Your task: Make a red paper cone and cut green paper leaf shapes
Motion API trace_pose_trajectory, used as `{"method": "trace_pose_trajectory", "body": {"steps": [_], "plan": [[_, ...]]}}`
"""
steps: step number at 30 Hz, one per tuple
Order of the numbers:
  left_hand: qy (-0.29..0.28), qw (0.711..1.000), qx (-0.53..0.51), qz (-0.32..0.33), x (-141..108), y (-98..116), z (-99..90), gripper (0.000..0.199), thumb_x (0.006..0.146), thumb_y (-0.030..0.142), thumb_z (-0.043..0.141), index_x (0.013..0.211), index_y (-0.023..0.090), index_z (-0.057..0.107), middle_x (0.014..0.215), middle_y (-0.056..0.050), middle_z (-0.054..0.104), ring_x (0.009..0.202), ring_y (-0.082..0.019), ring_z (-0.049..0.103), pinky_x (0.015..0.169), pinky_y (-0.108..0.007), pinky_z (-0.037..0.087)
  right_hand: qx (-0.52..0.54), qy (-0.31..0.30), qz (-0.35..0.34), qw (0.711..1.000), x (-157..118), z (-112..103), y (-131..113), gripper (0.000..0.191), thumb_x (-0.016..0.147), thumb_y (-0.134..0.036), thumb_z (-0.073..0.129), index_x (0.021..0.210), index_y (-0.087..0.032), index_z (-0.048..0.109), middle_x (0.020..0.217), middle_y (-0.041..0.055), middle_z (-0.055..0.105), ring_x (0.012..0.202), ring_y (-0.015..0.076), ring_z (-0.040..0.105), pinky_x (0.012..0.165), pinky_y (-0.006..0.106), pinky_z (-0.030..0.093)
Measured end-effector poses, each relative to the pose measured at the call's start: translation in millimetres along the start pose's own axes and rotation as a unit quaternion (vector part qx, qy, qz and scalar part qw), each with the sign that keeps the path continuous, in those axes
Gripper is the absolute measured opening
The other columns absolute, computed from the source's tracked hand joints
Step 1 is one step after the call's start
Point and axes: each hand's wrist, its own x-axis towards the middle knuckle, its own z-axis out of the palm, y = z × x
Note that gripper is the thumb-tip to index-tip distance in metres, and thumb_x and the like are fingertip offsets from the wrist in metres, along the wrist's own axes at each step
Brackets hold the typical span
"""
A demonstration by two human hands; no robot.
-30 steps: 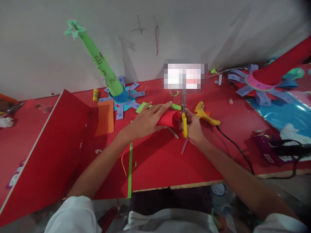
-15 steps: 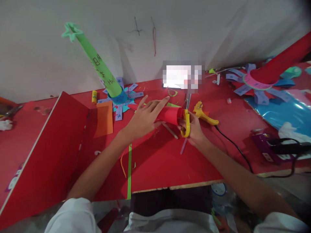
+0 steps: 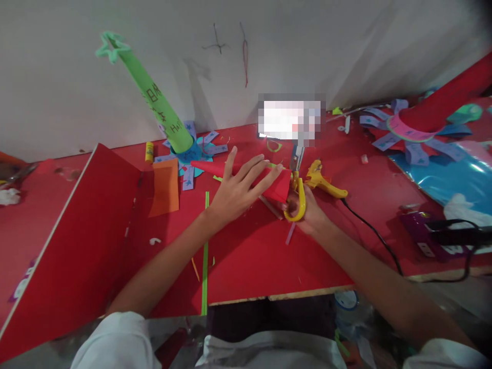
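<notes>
A red paper cone lies in front of me, its narrow tip pointing left. My left hand rests on top of it with fingers spread. At the cone's wide right end, my right hand holds scissors by their yellow handles, blades pointing away toward the wall. Some of the right fingers are hidden behind the handles. Beside the scissors, to the right, is a yellow glue gun with a black cord. A thin stick lies partly under the cone.
A green paper tower on a blue flower base stands at the back left, near a glue stick and orange paper. A red board leans at left. Further right are a red tower and a purple box.
The cone has turned and its tip now shows further left. My left hand has slid slightly right, its fingers flatter over the cone. The scissors have tilted a little.
</notes>
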Motion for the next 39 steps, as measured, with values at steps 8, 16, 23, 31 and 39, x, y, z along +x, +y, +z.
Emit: {"method": "trace_pose_trajectory", "body": {"steps": [8,16,23,31,39], "plan": [[-0.045,0.999,-0.013,0.024,4,-3,-10.3,0.068,0.102,0.007,0.041,0.167,0.028,0.034,0.148,-0.013,0.065,0.151,-0.031,0.052,0.134,-0.074,0.011,-0.06,0.039,-0.079,0.994,1,-1,-4,0.045,0.069,-0.049,0.087,0.093,-0.028,0.055,0.065,-0.0095,0.049,0.046,0.0082,0.044,0.042,0.022,0.041],[-0.027,0.999,-0.028,0.0,7,-8,-12.9,0.063,0.105,0.025,0.055,0.166,0.023,0.036,0.16,-0.016,0.056,0.152,-0.033,0.05,0.136,-0.068,0.008,-0.016,0.052,-0.078,0.995,8,-4,0,0.045,0.066,-0.046,0.091,0.089,-0.028,0.056,0.064,-0.0096,0.049,0.046,0.0081,0.044,0.044,0.023,0.038],[0.025,1.0,-0.004,-0.018,2,-12,2.3,0.06,0.105,0.024,0.055,0.163,0.024,0.042,0.158,-0.016,0.058,0.145,-0.033,0.058,0.136,-0.066,0.016,0.016,0.017,-0.052,0.998,4,-4,-1,0.041,0.072,-0.055,0.084,0.076,-0.027,0.054,0.057,-0.0061,0.045,0.047,0.0111,0.042,0.043,0.025,0.034],[0.016,1.0,0.005,-0.024,0,-10,7.5,0.06,0.102,0.011,0.047,0.161,0.02,0.045,0.147,-0.016,0.067,0.134,-0.031,0.066,0.132,-0.059,0.031,0.019,-0.016,-0.03,0.999,-2,-1,-5,0.044,0.072,-0.052,0.091,0.077,-0.026,0.055,0.058,-0.0059,0.046,0.047,0.0106,0.041,0.04,0.025,0.034],[0.014,0.986,-0.099,-0.133,4,-29,-4.9,0.058,0.101,0.036,0.064,0.154,0.021,0.047,0.147,-0.017,0.067,0.13,-0.036,0.067,0.112,-0.052,0.052,-0.001,-0.008,-0.119,0.993,5,-3,-10,0.05,0.076,-0.057,0.09,0.08,-0.026,0.051,0.068,-0.0058,0.047,0.05,0.0084,0.041,0.044,0.026,0.035]]}}
